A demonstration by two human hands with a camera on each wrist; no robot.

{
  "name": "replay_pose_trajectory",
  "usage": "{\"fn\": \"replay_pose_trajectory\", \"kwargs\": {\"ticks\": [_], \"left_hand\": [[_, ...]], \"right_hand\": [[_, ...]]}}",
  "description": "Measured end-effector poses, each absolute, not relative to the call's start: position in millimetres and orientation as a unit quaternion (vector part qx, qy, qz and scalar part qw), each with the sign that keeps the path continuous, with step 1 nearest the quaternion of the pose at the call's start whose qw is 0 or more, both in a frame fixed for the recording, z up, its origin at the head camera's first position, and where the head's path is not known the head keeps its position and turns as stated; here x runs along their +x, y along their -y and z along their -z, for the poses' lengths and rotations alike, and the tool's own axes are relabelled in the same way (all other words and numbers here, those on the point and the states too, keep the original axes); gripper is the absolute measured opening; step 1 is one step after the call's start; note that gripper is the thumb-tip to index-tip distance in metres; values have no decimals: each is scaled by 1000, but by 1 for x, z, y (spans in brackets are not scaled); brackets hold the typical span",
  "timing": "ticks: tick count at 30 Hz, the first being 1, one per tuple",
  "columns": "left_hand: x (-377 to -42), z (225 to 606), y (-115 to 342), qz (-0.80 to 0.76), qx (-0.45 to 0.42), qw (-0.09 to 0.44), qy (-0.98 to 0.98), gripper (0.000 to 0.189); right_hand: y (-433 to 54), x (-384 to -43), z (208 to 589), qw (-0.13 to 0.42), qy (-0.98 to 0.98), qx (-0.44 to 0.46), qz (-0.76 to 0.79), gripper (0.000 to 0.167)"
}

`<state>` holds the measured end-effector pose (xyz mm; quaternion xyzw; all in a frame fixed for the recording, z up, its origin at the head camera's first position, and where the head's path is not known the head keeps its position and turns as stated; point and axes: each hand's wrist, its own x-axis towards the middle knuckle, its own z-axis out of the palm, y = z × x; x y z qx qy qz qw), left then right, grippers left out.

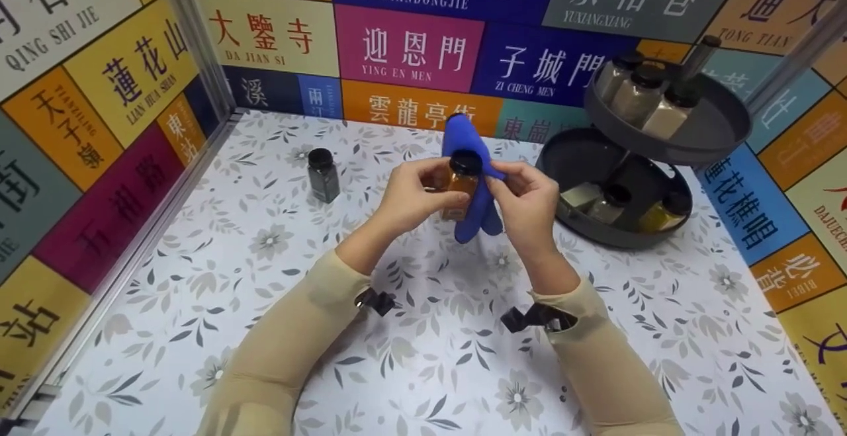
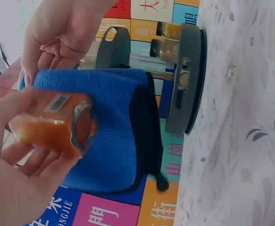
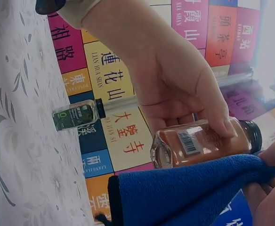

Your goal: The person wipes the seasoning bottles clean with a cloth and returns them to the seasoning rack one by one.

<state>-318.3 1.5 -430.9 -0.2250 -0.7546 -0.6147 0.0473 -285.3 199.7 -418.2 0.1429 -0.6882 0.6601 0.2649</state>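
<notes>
My left hand (image 1: 419, 192) grips a glass spice jar (image 1: 461, 181) with orange-brown contents and a black lid, held up off the table. A barcode label shows on the jar (image 3: 201, 143) in the right wrist view. My right hand (image 1: 529, 204) pinches a blue cloth (image 1: 466, 138), which hangs beside the jar and lies against its side. The cloth (image 2: 111, 136) has a dark edge and a small loop at one corner. In the left wrist view, the right hand (image 2: 64, 33) is at the cloth's upper edge.
A jar with dark green contents (image 1: 323, 176) stands on the floral tabletop (image 1: 423, 356) to the left. At the right is a two-tier dark rack (image 1: 622, 241) with several spice jars (image 1: 669, 113) on both levels. Walls with coloured sign panels (image 1: 410, 45) enclose the table.
</notes>
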Motion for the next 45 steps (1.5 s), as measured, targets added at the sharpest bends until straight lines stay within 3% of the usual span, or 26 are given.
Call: {"fn": "replay_pose_trajectory", "kwargs": {"ticks": [6,13,19,23,28,35,45], "left_hand": [[-321,428,1,664,-155,86,727,35],[-323,423,5,702,-150,84,691,43],[-319,425,7,696,-206,22,687,38],[-317,426,2,631,-238,8,738,32],[-317,425,-1,568,-242,30,786,27],[-317,424,4,577,-220,103,780,37],[-323,418,10,664,-165,184,705,42]], "right_hand": [[-192,-281,424,243,734,167,-612,20],[-193,-290,431,147,775,117,-603,17],[-190,-298,437,95,732,79,-670,19],[-189,-300,440,112,672,39,-731,23],[-190,-297,436,180,631,39,-754,21],[-180,-277,430,258,667,100,-692,22],[-173,-280,439,185,702,109,-679,21]]}}
